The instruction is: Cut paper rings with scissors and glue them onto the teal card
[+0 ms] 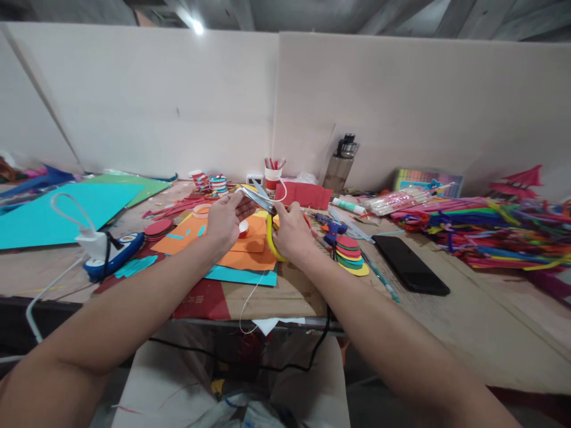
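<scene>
Scissors in use position above the worktable (pixel 446 324): the right hand (pixel 293 233) is closed on the yellow-handled scissors (pixel 270 238), and the left hand (pixel 224 221) pinches a white cord (pixel 286 189) beside the blades. Orange sheets (pixel 247 260) lie below, partly hidden by the hands; a cup of red sticks (pixel 273 177) and red paper (pixel 304 195) stand behind, with coloured discs (pixel 350 255) and a black phone (pixel 410 264) to the right.

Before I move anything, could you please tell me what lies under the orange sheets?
A turquoise sheet shows at the front edge of the orange sheets, with cardboard beneath; anything else under them is covered.
</scene>
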`<state>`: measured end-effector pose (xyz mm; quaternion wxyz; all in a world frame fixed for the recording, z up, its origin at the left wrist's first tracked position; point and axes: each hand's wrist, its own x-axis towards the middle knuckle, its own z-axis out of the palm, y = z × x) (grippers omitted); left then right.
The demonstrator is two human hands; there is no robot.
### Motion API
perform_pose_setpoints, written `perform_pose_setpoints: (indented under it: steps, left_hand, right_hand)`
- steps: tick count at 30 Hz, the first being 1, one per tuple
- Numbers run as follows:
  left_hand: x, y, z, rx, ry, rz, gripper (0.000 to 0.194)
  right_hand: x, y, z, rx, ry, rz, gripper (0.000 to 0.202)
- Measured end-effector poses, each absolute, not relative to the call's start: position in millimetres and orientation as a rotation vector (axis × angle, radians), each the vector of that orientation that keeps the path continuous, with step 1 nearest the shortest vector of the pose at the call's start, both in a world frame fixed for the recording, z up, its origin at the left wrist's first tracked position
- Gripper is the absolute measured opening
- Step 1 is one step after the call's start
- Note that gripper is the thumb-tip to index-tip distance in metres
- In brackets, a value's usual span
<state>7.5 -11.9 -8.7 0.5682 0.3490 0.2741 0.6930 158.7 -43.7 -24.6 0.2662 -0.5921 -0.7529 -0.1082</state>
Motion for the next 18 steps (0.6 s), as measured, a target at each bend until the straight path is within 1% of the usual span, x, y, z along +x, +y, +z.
perform_pose_setpoints:
  steps: [9,18]
  left_hand:
    - [7.0,-11.6,-6.3,0.846,0.692,1.617,0.011]
    - [6.9,-13.6,-5.4,0.887,0.666,1.645,0.011]
  right_hand:
    - [159.3,-48.1,-14.6,-1.713,-2.132,-0.399,0.044]
    - [159.5,-45.7,-15.4,-1.705,-2.151,-0.502,0.043]
